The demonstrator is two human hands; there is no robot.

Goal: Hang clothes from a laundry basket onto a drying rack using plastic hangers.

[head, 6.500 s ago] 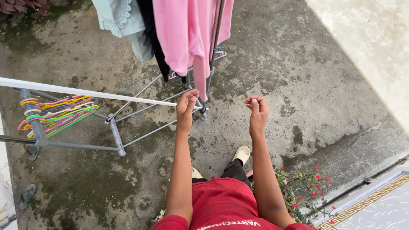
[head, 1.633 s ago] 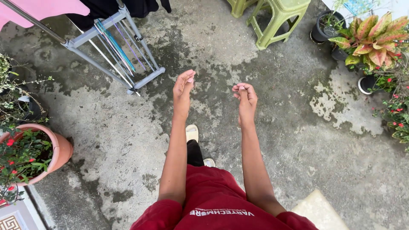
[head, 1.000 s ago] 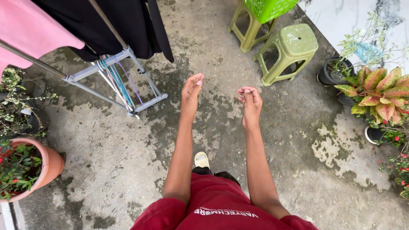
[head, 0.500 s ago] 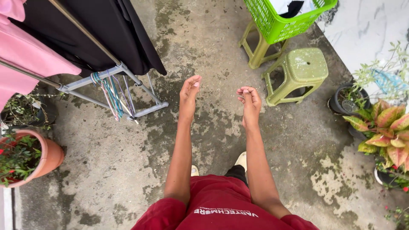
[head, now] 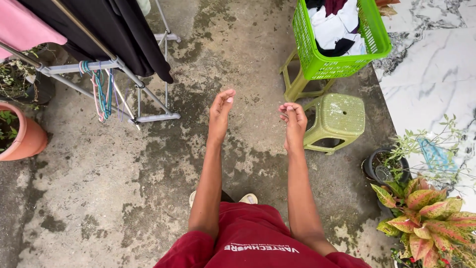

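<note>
Stained concrete floor point(head: 124, 173) spreads under both raised arms. Left hand point(head: 219, 110) is held palm up, its fingers point(head: 226, 96) loosely extended, empty and touching nothing. Right hand point(head: 293, 119) has its fingers point(head: 287, 110) curled loosely inward, also empty. Just beyond the right hand stand two green stools point(head: 337, 116); the farther one carries one green laundry basket point(head: 347, 62) of clothes. One drying rack point(head: 99, 64) with dark garments stands well apart to the left, beside one terracotta pot point(head: 25, 141).

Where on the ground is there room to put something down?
Bare concrete lies between the drying rack and the green stool, and lower left below the clay pot. The right side is crowded with potted plants; the green basket is full.
</note>
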